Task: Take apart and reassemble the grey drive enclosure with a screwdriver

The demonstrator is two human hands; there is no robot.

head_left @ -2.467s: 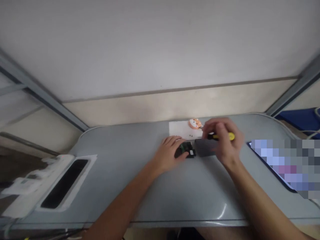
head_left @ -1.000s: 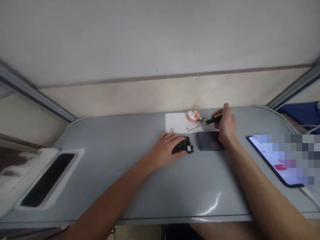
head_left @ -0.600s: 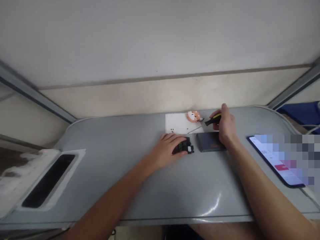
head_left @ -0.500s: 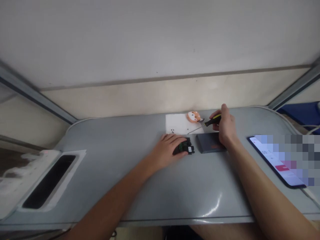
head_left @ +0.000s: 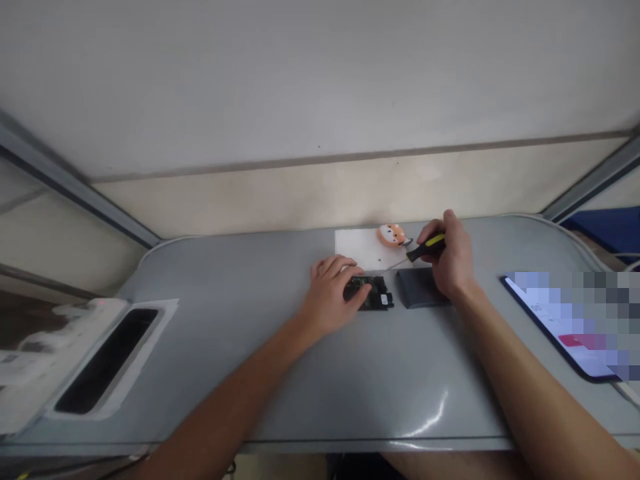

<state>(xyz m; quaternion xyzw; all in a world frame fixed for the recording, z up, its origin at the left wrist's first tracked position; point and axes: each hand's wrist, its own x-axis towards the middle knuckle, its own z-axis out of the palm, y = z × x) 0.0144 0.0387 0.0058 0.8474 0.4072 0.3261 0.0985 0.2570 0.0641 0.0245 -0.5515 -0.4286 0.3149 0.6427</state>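
My left hand (head_left: 333, 291) rests at the left end of a small dark green circuit board (head_left: 375, 300) lying on the grey table. Its fingers curl around the board's far side and the thumb lies over its top. A white label shows near the board's right end. In my right hand (head_left: 453, 257) is a screwdriver (head_left: 425, 249) with a black and yellow handle, its thin shaft slanting down to the left. The tip is near the board's far edge, close to my left fingertips; contact cannot be made out. Beneath the right hand lies a flat dark case (head_left: 420, 293).
White paper (head_left: 357, 247) behind the board carries a tiny dark piece and an orange-and-white animal-faced case (head_left: 391, 235). A lit phone (head_left: 550, 327) lies at the right. On the left sit a black phone-like slab (head_left: 107, 360) and a white power strip (head_left: 60, 360). A wall rises behind.
My left hand has shifted, its thumb moving from the near edge onto the board and its fingers covering the small dark pieces on the paper. The screwdriver tip has come toward the board.
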